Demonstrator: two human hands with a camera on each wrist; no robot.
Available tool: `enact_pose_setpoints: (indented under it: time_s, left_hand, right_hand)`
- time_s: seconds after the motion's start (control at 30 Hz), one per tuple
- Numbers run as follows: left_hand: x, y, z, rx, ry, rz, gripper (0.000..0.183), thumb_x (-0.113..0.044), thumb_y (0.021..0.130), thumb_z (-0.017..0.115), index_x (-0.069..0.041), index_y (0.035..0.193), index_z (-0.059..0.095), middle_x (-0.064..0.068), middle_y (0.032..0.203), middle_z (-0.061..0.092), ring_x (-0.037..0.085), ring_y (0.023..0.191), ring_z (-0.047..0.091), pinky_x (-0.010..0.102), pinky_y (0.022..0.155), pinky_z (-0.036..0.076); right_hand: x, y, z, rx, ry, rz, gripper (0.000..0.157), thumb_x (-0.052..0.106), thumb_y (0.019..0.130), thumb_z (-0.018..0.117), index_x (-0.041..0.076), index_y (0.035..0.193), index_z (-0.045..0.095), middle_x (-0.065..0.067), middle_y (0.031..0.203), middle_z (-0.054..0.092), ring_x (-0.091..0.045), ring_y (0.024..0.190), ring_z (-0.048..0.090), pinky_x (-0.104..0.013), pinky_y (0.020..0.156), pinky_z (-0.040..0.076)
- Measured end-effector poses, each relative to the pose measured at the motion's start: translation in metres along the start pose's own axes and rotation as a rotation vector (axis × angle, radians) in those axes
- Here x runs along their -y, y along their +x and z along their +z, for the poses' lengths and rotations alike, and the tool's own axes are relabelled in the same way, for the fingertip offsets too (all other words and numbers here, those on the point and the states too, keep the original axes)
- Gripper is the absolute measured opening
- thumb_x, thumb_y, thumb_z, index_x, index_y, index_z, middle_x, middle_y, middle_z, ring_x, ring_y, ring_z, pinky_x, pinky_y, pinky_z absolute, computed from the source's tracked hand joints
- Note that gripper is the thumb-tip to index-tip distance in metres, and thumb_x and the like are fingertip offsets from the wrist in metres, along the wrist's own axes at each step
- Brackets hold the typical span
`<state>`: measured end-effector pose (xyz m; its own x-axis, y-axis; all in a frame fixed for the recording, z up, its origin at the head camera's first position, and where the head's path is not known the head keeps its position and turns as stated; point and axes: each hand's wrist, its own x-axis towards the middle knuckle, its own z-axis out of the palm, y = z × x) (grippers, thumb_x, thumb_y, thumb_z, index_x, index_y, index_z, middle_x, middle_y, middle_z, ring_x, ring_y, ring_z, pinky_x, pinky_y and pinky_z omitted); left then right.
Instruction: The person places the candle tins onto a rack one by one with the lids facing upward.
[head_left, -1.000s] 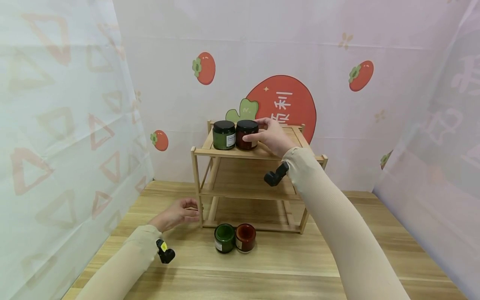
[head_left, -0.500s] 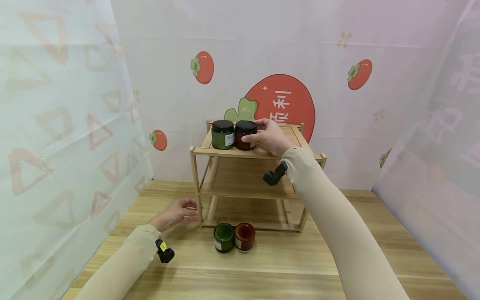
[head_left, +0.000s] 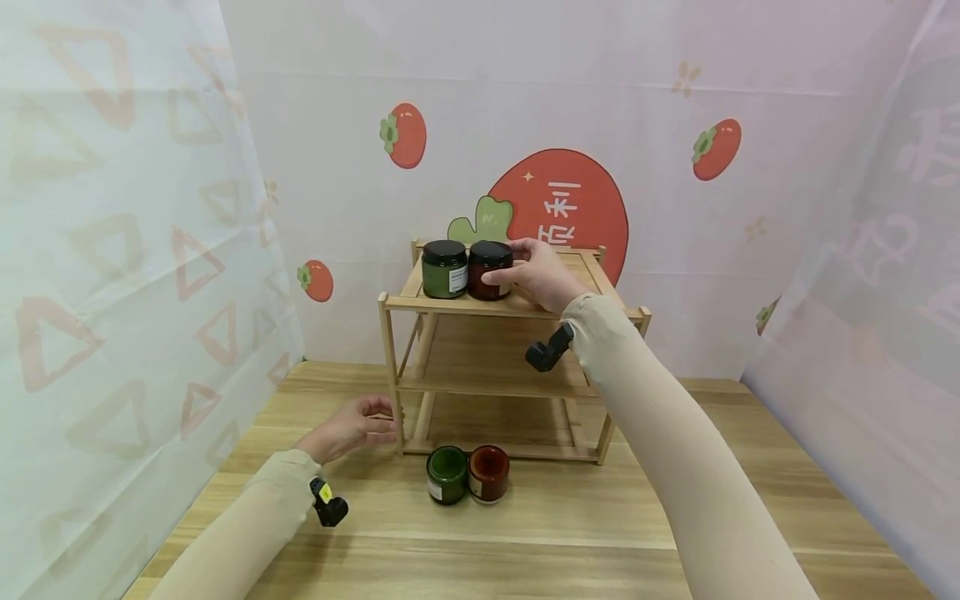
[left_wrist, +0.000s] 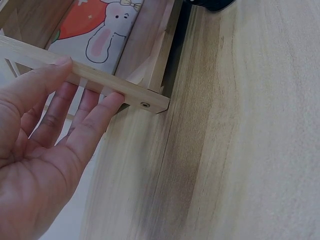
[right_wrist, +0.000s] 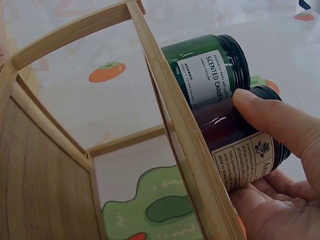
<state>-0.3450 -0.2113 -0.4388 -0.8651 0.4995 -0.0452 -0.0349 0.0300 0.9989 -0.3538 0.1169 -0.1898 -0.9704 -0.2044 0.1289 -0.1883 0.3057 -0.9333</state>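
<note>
On the top tier of a wooden shelf rack (head_left: 517,387), a green scented-candle jar (head_left: 445,271) and a dark red-brown candle jar (head_left: 487,275) stand side by side, both with black lids. My right hand (head_left: 543,275) holds the red-brown jar, thumb on the near side and fingers behind; its cream label shows in the right wrist view. Low at the rack's left front post, my left hand (left_wrist: 50,135) has its thumb on one side of the wood and its fingers against the other. Below, a green glass jar (head_left: 447,475) and an amber-red one (head_left: 489,474) stand without lids.
The two lidless jars stand close in front of the rack's lowest tier on the wood-grain table (head_left: 480,567). Printed cloth (head_left: 337,183) hangs behind and at both sides. Rack posts rise slightly above the top tier at its corners.
Both hands and all the jars keep their places. The head view has shifted very slightly.
</note>
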Motion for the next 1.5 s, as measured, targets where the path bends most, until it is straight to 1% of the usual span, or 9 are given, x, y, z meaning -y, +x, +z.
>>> enact_pose_setpoints:
  time_s: [0.27,0.37,0.47,0.67,0.8,0.93,1.13,1.33,1.5]
  left_hand:
    - [0.0,0.0,0.0,-0.002,0.004,0.004,0.026,0.005,0.091,0.06,0.001,0.113,0.046,0.007,0.109,0.053,0.016,0.098,0.059,0.038,0.096,0.056]
    - [0.0,-0.001,0.0,0.003,0.001,0.01,0.025,0.005,0.091,0.059,0.0,0.112,0.046,0.006,0.107,0.053,0.015,0.096,0.059,0.037,0.094,0.056]
    - [0.0,-0.001,0.0,0.012,0.003,0.016,0.026,0.004,0.091,0.06,0.0,0.112,0.045,0.005,0.107,0.053,0.015,0.095,0.059,0.037,0.094,0.056]
    - [0.0,0.0,0.0,0.015,0.007,0.016,0.025,0.004,0.091,0.059,0.0,0.112,0.046,0.005,0.107,0.053,0.015,0.095,0.059,0.037,0.095,0.056]
    - [0.001,0.0,0.001,0.013,0.005,0.015,0.023,0.005,0.091,0.059,-0.001,0.11,0.047,0.005,0.106,0.053,0.016,0.095,0.059,0.039,0.095,0.056]
    - [0.0,-0.001,0.0,0.023,0.005,0.014,0.023,0.004,0.092,0.058,-0.002,0.11,0.047,0.005,0.106,0.053,0.016,0.096,0.059,0.041,0.097,0.055]
    - [0.001,-0.001,-0.002,0.035,0.007,0.015,0.023,0.003,0.092,0.058,-0.003,0.111,0.045,0.005,0.106,0.052,0.016,0.096,0.06,0.043,0.099,0.053]
    - [0.001,-0.001,-0.001,0.032,0.007,0.012,0.022,0.004,0.092,0.058,-0.004,0.109,0.046,0.005,0.105,0.052,0.016,0.096,0.06,0.046,0.1,0.052]
    - [0.0,-0.001,0.0,0.029,0.015,0.014,0.022,0.003,0.092,0.059,-0.003,0.109,0.047,0.005,0.105,0.053,0.017,0.096,0.059,0.046,0.1,0.052]
  right_hand:
    - [0.003,-0.004,0.0,0.002,0.01,-0.004,0.075,0.013,0.08,0.079,0.008,0.143,0.037,-0.01,0.142,0.047,-0.021,0.129,0.047,-0.034,0.11,0.043]
    - [0.004,-0.005,-0.003,-0.005,-0.021,-0.03,0.073,0.018,0.082,0.078,0.008,0.142,0.039,-0.009,0.143,0.046,-0.021,0.134,0.043,-0.035,0.113,0.04]
    - [0.004,-0.006,-0.008,-0.002,-0.038,-0.061,0.072,0.021,0.083,0.077,0.009,0.143,0.04,-0.007,0.145,0.045,-0.02,0.134,0.042,-0.036,0.113,0.04]
    - [0.006,-0.011,-0.016,0.001,-0.039,-0.119,0.07,0.022,0.083,0.077,0.01,0.142,0.042,-0.003,0.142,0.05,-0.015,0.132,0.046,-0.035,0.112,0.041]
    - [0.011,-0.017,-0.021,-0.011,0.001,-0.16,0.068,0.021,0.084,0.077,0.01,0.141,0.042,-0.006,0.142,0.05,-0.016,0.132,0.047,-0.035,0.113,0.04]
    - [0.019,-0.025,-0.024,-0.013,0.054,-0.205,0.068,0.016,0.084,0.075,0.009,0.142,0.04,-0.011,0.144,0.047,-0.02,0.133,0.046,-0.037,0.113,0.041]
    - [0.026,-0.039,-0.023,-0.017,0.101,-0.255,0.066,0.011,0.084,0.075,0.009,0.141,0.041,-0.011,0.142,0.049,-0.017,0.131,0.049,-0.034,0.111,0.043]
    - [0.024,-0.057,-0.02,0.002,0.142,-0.28,0.063,0.008,0.083,0.075,0.01,0.138,0.044,-0.009,0.14,0.052,-0.017,0.132,0.049,-0.031,0.109,0.044]
    - [0.016,-0.073,-0.016,0.028,0.125,-0.297,0.062,0.006,0.084,0.074,0.01,0.138,0.044,-0.01,0.141,0.051,-0.018,0.131,0.049,-0.03,0.107,0.047]
